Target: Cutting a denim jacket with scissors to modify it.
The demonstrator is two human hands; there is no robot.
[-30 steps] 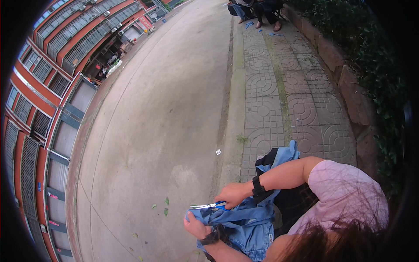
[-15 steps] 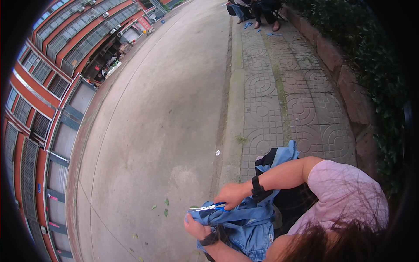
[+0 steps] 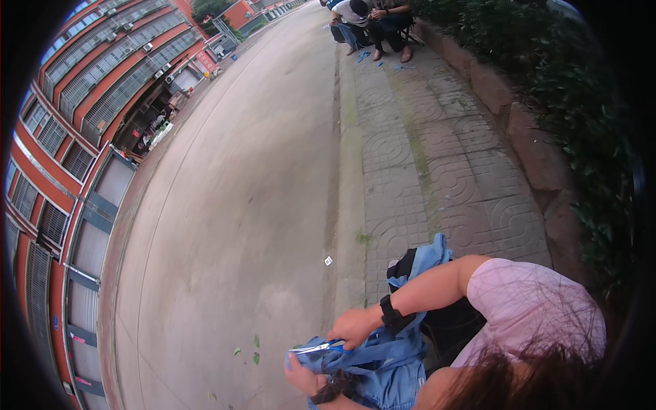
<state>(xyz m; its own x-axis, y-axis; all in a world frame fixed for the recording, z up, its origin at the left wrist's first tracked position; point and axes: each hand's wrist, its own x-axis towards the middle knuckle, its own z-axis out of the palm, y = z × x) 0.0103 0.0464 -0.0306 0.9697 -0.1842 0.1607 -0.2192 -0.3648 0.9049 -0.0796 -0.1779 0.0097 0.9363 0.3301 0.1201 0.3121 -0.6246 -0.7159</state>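
Observation:
Across my lap lies a light blue denim garment [image 3: 393,372], bunched in folds. My right hand [image 3: 353,327] is closed round the handles of blue-handled scissors [image 3: 316,348], their blades pointing left over the denim. Just below the blade tips, my left hand [image 3: 303,377] pinches the garment's left edge. Loose hair hides part of the cloth by that wrist. Another fold of the denim hangs over my dark-clad knee, beyond my right forearm.
Two people [image 3: 372,24] sit at the far end of the paved walkway [image 3: 389,184], blue scraps at their feet. A stone-edged hedge [image 3: 553,89] runs along the right. Green leaves [image 3: 256,357] lie on the concrete road [image 3: 225,232], with red buildings [image 3: 65,143] beyond.
The whole view has tilted, bringing more of the two distant people into sight. My hands sit slightly lower in the picture, still on the scissors and the denim.

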